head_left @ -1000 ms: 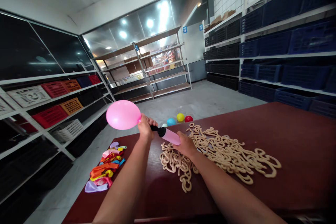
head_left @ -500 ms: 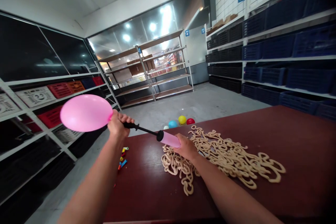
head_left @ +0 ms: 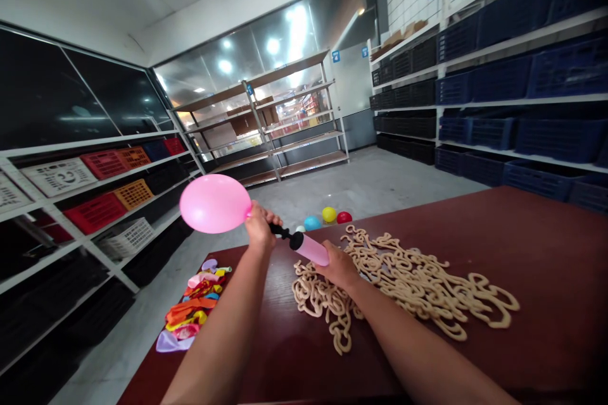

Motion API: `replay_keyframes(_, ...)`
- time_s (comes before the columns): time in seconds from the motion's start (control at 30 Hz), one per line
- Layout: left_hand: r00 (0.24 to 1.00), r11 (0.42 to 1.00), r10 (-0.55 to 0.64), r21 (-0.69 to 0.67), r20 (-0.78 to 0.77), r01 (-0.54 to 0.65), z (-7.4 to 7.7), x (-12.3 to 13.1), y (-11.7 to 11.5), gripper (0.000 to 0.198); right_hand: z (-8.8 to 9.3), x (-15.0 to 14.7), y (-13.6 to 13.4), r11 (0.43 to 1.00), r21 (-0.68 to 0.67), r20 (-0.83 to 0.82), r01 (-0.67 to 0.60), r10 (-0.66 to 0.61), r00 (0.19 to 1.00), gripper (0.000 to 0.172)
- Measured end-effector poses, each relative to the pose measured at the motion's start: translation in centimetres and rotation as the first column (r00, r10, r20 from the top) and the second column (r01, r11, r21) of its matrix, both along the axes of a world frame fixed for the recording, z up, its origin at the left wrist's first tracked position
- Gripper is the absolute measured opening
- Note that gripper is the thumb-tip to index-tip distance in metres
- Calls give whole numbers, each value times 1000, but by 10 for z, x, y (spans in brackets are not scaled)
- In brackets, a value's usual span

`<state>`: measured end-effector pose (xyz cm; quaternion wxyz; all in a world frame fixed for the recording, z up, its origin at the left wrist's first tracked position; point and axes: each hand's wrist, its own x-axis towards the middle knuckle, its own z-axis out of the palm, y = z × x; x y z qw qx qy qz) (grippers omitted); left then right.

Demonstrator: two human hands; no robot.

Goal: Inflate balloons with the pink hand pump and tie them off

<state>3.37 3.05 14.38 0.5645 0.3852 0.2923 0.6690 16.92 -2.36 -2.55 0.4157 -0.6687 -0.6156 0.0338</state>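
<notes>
A pink balloon (head_left: 215, 204), swollen with air, sticks out to the left of my left hand (head_left: 262, 225). The fingers of that hand are closed around the balloon's neck and one black end of a hand pump (head_left: 308, 247). My right hand (head_left: 338, 266) is wrapped round the far end of the pump's pink barrel. Only a short stretch of black rod shows between the left hand and the barrel's black collar. The pump is tilted above the table, beside a heap of tan, rope-like curls (head_left: 403, 278). The balloon's mouth is hidden by the left hand.
Flat balloons (head_left: 190, 310) of several colours lie on the left side of the dark red table (head_left: 532, 234). Inflated balloons, among them a yellow one (head_left: 329, 214), rest beyond its far edge. Shelves with crates (head_left: 551, 139) line both sides; a metal rack (head_left: 304, 152) stands behind.
My left hand has moved right with the balloon, sliding the pump's rod into the barrel. The right hand has stayed nearly still. The flat balloons on the left have come into fuller view.
</notes>
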Motion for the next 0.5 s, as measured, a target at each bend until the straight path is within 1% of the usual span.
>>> replay_keyframes(0.07,1000,999,-23,-34,2,23,-14,11,-4,47,0,0,0,1000,1,-2,-3,3,1000,33)
replay_keyframes(0.13,999,998,-43,-46,11,44,-22,14,-7,47,0,-1,-2,1000,2,-1,-8,8,1000,31)
replay_keyframes(0.17,999,998,-46,-44,16,46,-24,12,-8,47,1,-1,-2,1000,3,2,-12,12,1000,31)
replay_keyframes(0.23,999,998,-38,-39,22,39,-23,3,-9,46,3,-3,-4,999,15,10,-40,40,999,31)
replay_keyframes(0.3,1000,999,-16,-36,24,17,-15,-10,-10,46,4,-4,-5,996,40,18,-76,76,997,33)
replay_keyframes(0.37,1000,1000,0,-16,24,0,-2,-24,-11,46,4,-5,-6,993,63,23,-101,99,995,36)
replay_keyframes(0.5,1000,999,15,49,19,-16,36,-53,-11,46,2,-5,-4,994,59,15,-95,94,995,39)
